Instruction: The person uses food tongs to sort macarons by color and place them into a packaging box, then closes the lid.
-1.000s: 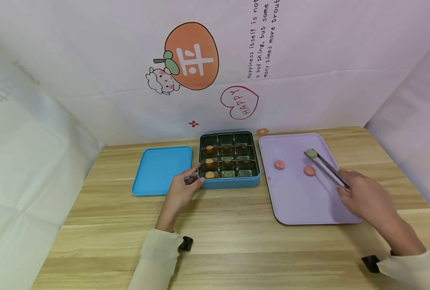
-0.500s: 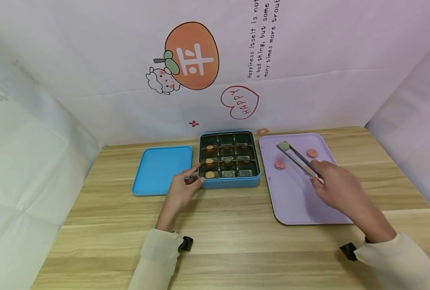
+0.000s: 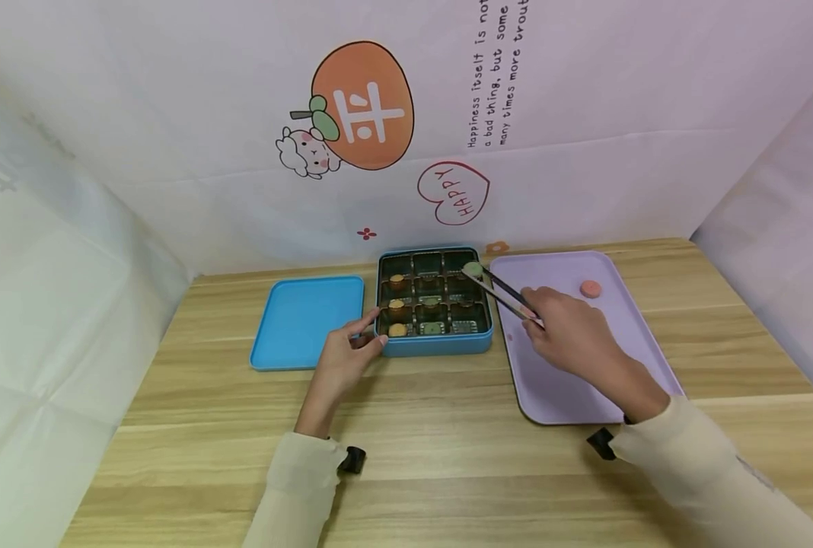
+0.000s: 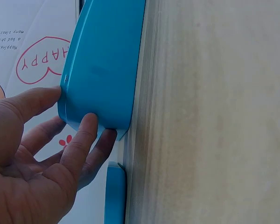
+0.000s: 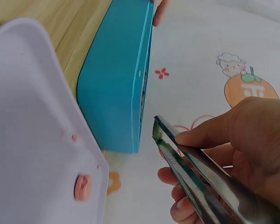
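Observation:
A blue tin box [image 3: 437,346] with a dark divided insert stands near the back wall. Yellowish round pieces [image 3: 397,329] lie in its left column; the other compartments are too dark to tell. My left hand [image 3: 345,354] rests on the box's front left corner, fingers fairly straight and spread against its sides [image 4: 98,70]. My right hand [image 3: 571,331] grips metal tongs [image 3: 509,293], seen close up in the right wrist view [image 5: 200,182]. Between their tips is a green macaron [image 3: 473,269], held above the right column towards the back of the box.
To the right lies a lilac tray [image 3: 550,396] with a pink macaron [image 3: 590,288] on it; my right hand hides part of the tray. A blue lid [image 3: 307,323] lies left of the box. A printed white cloth [image 3: 228,152] hangs behind the wooden table [image 3: 413,472].
My right hand has carried the tongs and green macaron leftwards from the tray to above the box. One pink macaron has become hidden behind the hand. My left hand stays put.

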Demonstrator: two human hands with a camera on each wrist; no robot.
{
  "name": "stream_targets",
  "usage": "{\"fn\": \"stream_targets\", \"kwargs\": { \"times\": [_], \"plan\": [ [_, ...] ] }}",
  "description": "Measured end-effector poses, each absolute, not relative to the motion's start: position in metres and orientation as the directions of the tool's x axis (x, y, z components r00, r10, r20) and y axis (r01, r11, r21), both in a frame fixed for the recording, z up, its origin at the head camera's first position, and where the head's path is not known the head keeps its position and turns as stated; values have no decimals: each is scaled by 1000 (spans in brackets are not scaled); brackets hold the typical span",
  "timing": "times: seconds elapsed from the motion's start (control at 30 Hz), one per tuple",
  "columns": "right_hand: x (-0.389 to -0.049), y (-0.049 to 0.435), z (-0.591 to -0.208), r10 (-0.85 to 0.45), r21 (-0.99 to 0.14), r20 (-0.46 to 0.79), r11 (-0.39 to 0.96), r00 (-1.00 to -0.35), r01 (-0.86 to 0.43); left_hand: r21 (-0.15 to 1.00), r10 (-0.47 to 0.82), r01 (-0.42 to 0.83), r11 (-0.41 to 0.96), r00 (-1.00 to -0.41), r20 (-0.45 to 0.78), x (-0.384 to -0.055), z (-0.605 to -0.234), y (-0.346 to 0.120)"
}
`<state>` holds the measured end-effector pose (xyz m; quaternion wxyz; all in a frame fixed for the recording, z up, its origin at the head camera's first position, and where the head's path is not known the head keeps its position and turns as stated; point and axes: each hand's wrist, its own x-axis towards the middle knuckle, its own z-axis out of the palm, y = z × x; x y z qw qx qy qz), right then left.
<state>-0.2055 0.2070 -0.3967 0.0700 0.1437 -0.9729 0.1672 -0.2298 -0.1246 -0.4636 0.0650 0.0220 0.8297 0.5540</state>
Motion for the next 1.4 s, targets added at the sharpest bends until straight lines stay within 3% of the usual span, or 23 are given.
{"fn": "stream_targets", "kwargs": {
  "times": [0.63,1.07,1.4],
  "plan": [
    [-254,155,-400,-279,-343,14,901,-960,-267,920,109,-30,392,-991,-79,-230,-463,-125],
    [-263,142,-392,-239,-301,-68,931,-969,-208,918,109,-39,395,-990,-89,-230,-464,-125],
    [-262,147,-394,-225,-304,-59,932,-973,-197,918,112,-39,395,-990,-90,-230,-463,-124]
  ]
}}
